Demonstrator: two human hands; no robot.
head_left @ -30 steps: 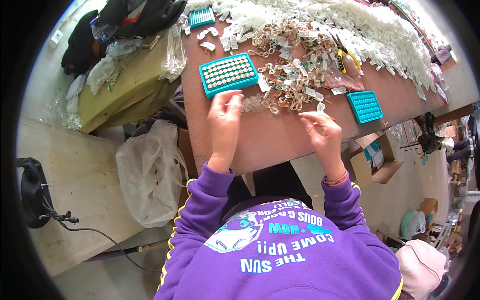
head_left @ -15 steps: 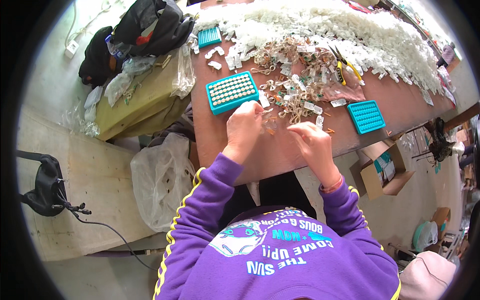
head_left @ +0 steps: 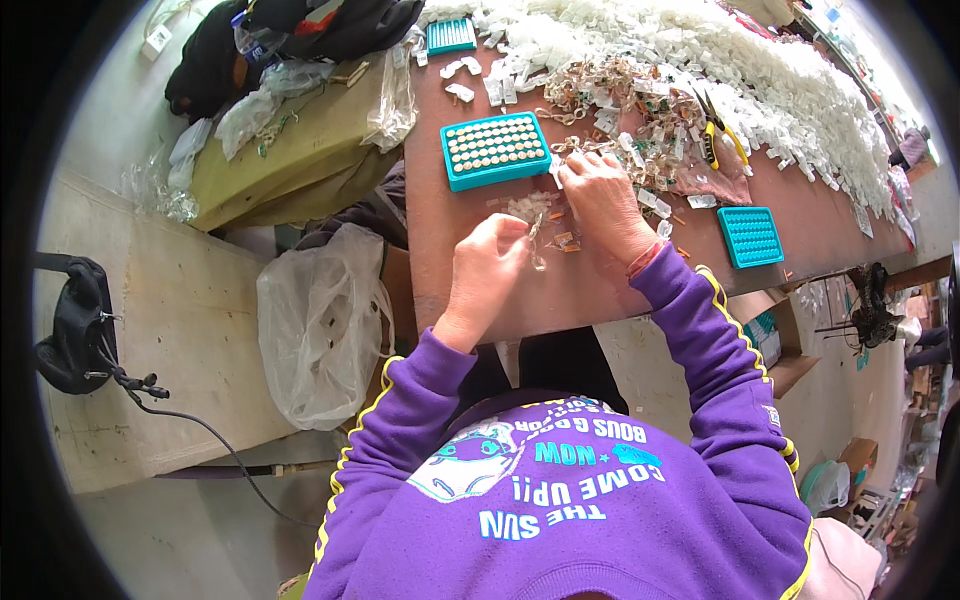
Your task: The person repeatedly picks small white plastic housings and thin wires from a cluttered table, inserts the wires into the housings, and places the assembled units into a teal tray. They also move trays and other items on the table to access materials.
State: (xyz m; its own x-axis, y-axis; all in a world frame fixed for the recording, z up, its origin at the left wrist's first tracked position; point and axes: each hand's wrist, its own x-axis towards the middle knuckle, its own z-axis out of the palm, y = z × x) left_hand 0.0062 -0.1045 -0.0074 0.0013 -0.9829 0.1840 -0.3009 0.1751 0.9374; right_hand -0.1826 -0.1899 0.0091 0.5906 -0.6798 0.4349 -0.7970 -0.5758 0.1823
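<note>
My left hand [head_left: 487,268] pinches a small looped beige wire [head_left: 538,250] above the near part of the table. To its right, my right hand [head_left: 603,203] reaches forward with bent fingers pressed together. Its fingertips are at the edge of the tangled wire pile [head_left: 640,120], beside a teal tray [head_left: 497,180]; what they hold, if anything, is hidden. Rows of round, pale metallic discs [head_left: 495,143] fill that tray. Small clear plastic pieces [head_left: 530,206] and orange bits [head_left: 566,242] lie on the table between my hands.
Yellow-handled pliers [head_left: 712,145] lie on the wire pile. A teal tray with rows of hollows [head_left: 752,238] sits at the right, and another teal tray [head_left: 451,36] at the back left. White plastic pieces [head_left: 740,60] heap across the back. A clear bag [head_left: 318,325] hangs left of the table.
My right hand has moved forward and left to the wire pile's edge. My left hand has drawn back from beside the tray, with the looped wire in its fingers. The view has shifted slightly.
</note>
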